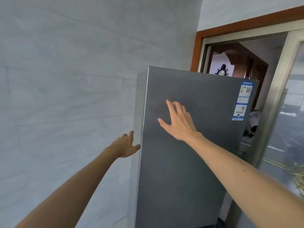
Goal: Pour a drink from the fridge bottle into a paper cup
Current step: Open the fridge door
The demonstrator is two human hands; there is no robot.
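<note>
While the fridge door (189, 162) looks shut, neither the bottle nor the paper cup shows; the bottle is presumably inside. The right hand (178, 120) lies flat and spread on the door's smooth grey face, holding nothing. The left hand (125, 145) is open too, thumb at the door's left edge, gripping nothing. No handle shows, so that edge looks the place to pull; the stiff, sealed door will likely resist at first. A chilled bottle may be slick, so grasp its body firmly.

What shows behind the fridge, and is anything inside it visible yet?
Behind the fridge a brown-framed doorway opens onto another room, with a ship's-wheel ornament peeking over its top. Its shut grey front hides everything inside.
</note>
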